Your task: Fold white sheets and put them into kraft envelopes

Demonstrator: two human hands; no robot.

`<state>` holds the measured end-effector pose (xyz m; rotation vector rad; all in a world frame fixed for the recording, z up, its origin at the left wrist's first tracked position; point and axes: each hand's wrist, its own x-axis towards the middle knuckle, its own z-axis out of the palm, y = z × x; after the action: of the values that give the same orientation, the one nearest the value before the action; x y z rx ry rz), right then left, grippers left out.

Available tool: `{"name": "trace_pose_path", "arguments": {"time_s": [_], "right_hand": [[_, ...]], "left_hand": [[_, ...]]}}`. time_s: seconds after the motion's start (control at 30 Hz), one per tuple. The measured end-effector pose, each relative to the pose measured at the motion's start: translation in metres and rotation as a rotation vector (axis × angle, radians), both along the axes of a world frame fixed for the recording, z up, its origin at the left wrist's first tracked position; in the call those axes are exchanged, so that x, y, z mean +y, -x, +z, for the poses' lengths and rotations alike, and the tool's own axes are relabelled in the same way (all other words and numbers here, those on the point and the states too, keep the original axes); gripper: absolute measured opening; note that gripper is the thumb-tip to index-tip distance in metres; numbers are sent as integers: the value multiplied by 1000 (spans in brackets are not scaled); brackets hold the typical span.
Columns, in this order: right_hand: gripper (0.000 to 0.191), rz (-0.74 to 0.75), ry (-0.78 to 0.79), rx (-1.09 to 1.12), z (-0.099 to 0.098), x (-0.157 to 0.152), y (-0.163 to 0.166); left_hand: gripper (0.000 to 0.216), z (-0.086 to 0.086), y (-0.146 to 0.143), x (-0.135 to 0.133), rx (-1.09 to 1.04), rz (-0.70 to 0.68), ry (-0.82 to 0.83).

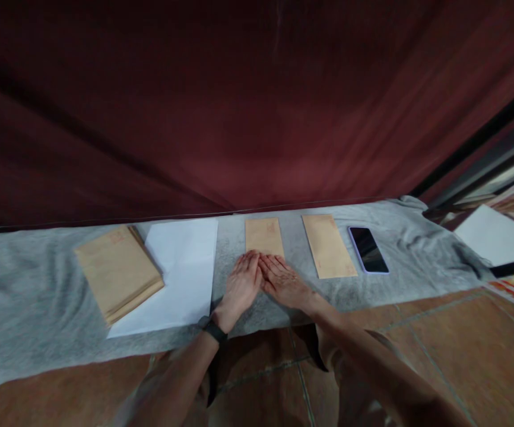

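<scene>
A brown paper envelope (263,233) lies on the grey cloth in front of me, its near part covered by my hands. My left hand (242,279) rests flat on it, fingers stretched out and pointing away from me. Beside it, my right hand (285,283) also lies flat on the envelope, its fingertips touching those of the left. Neither hand grips anything. To the right, a second brown envelope (329,246) lies flat by itself. On the left, a stack of brown envelopes (119,270) partly covers white paper sheets (186,267).
A phone with a pale purple case (368,250) lies right of the second envelope. Grey cloth (21,302) covers the long narrow surface. Dark red fabric (239,118) hangs behind it. At the far right are a white sheet (497,235) and a dark bar. Below is a tiled floor (475,350).
</scene>
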<state>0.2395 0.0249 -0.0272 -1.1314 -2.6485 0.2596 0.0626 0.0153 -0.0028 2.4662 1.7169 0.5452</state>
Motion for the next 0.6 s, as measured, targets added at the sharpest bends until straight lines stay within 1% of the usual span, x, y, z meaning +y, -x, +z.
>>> {"name": "trace_pose_path", "arguments": {"time_s": [0.1, 0.2, 0.37, 0.47, 0.53, 0.6], "right_hand": [[65, -7, 2, 23, 0, -11, 0], [64, 15, 18, 32, 0, -20, 1], [70, 69, 68, 53, 2, -32, 2], [75, 102, 111, 64, 5, -38, 2], [80, 117, 163, 55, 9, -41, 1], [86, 142, 239, 25, 15, -41, -1]], "left_hand": [[48, -5, 3, 10, 25, -13, -17], [51, -11, 0, 26, 102, -39, 0], [55, -17, -13, 71, 198, -52, 52], [57, -16, -21, 94, 212, -37, 37], [57, -16, -24, 98, 217, -33, 23], [56, -16, -23, 92, 225, -45, 16]]}}
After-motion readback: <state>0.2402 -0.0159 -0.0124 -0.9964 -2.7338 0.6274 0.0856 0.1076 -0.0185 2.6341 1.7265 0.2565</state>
